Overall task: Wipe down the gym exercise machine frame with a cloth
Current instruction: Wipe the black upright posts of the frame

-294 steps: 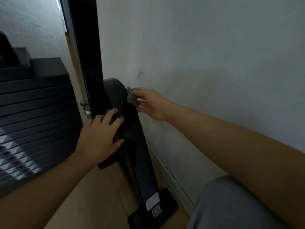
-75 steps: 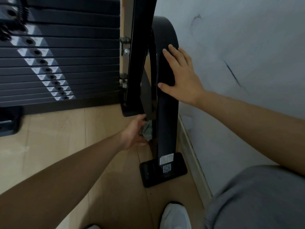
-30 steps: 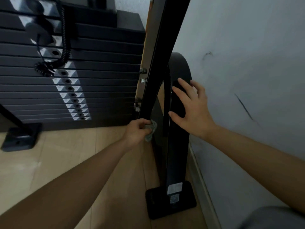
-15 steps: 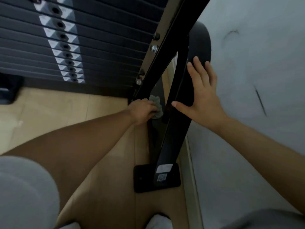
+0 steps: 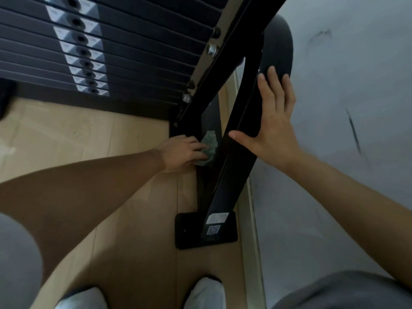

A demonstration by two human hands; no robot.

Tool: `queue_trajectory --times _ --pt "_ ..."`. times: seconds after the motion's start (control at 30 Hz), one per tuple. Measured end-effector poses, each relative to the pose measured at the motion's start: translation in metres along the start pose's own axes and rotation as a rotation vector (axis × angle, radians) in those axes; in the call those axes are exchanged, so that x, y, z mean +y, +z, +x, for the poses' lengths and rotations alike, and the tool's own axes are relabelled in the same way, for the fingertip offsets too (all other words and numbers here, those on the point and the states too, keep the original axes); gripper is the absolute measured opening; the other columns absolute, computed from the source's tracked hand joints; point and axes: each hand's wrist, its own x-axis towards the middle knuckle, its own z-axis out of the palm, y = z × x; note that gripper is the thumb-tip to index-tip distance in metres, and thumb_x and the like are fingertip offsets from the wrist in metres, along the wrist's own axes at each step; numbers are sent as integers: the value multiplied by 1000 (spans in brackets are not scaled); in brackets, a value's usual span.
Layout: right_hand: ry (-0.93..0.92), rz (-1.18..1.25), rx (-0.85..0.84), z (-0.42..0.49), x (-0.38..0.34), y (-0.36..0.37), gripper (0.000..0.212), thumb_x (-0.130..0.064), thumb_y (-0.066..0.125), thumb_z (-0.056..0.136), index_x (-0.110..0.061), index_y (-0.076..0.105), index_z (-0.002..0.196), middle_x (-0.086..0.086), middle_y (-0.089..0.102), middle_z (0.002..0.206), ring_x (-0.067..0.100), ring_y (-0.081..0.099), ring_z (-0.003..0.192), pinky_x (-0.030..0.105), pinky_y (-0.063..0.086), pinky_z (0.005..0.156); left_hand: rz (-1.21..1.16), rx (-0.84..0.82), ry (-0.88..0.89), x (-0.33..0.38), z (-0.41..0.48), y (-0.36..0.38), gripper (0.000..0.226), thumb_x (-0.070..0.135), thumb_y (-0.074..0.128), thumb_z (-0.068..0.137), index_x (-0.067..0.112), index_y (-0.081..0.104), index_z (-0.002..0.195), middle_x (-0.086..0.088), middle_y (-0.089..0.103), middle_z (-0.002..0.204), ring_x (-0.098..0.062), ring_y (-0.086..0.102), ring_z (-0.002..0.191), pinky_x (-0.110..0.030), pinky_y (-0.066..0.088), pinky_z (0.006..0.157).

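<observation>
The black machine frame [image 5: 231,166] runs from a flat foot plate [image 5: 189,230] on the floor up to a curved top near the wall. My left hand [image 5: 180,152] grips a small crumpled grey-green cloth [image 5: 208,146] and holds it against the inner side of the frame, low down between its two black bars. My right hand [image 5: 274,121] rests flat on the outer face of the slanted bar, fingers straight and spread.
A dark weight stack [image 5: 89,45] with white number tags stands at the upper left. The scuffed white wall [image 5: 345,108] and its skirting run close along the frame's right side. Wooden floor lies below, with my white shoes [image 5: 205,293] near the foot plate.
The view has tilted further down and closer to the frame. My left hand with the cloth has slid slightly lower along the frame's inner side. My right hand stays on the bar.
</observation>
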Motion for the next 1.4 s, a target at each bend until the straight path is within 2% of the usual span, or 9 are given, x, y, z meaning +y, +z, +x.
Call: queue_trajectory --times 0.13,0.23,0.5,0.63,0.9,1.0,1.23,1.33,1.4 --pt "-7 8 8 1 -1 0 113 -63 73 78 -1 21 156 24 13 164 48 2 150 53 4 124 70 -10 188 21 -19 20 51 20 36 91 20 58 137 -12 52 146 -33 58 119 -47 55 88" --pt "-8 21 2 -1 -3 1 113 -61 74 77 0 20 157 23 12 164 47 1 150 52 4 124 58 -50 174 23 -12 16 54 16 43 95 25 45 149 -9 41 156 -30 50 128 -46 49 97" --pt "-6 4 -12 -2 -2 -2 115 -59 76 78 -2 16 158 20 8 166 45 -2 151 54 6 125 -39 -96 -344 1 25 -3 76 11 56 97 41 19 157 2 13 167 -29 38 136 -41 38 104" --pt "-8 -4 -17 -3 -2 -2 115 -59 76 78 -4 14 159 19 6 166 44 -3 152 51 3 125 -241 -73 -479 -2 38 0 64 10 47 101 36 29 156 1 12 168 -33 40 140 -43 38 110" --pt "0 -3 -39 -4 0 0 116 -59 74 78 -7 11 160 15 3 167 42 -6 152 50 4 125 -426 167 -204 22 4 15 41 6 65 90 19 67 128 -5 51 141 -27 60 117 -30 46 93" --pt "7 15 -42 -4 1 0 116 -60 74 77 -10 10 160 13 2 168 41 -7 153 50 6 124 -500 180 -335 16 -10 21 32 7 70 86 21 74 114 -3 61 129 -23 62 114 -28 47 92" --pt "25 49 -44 -3 1 1 115 -60 74 78 -14 9 161 9 1 168 38 -8 153 45 12 116 -1579 411 -1148 1 -4 9 26 -1 63 94 3 65 120 -8 67 103 -11 66 74 -17 51 57" --pt "24 54 -44 -4 1 2 115 -61 74 78 -14 9 161 8 0 169 38 -8 153 43 15 111 -2018 566 -1262 -1 10 -1 17 6 47 104 9 64 101 -8 69 84 -6 62 50 -16 49 43" --pt "23 57 -47 -4 1 2 115 -61 74 78 -15 8 161 7 -1 169 37 -9 153 42 15 110 -2198 612 -1324 -2 17 -8 17 15 45 106 11 61 102 -7 70 87 -11 63 63 -18 53 47"
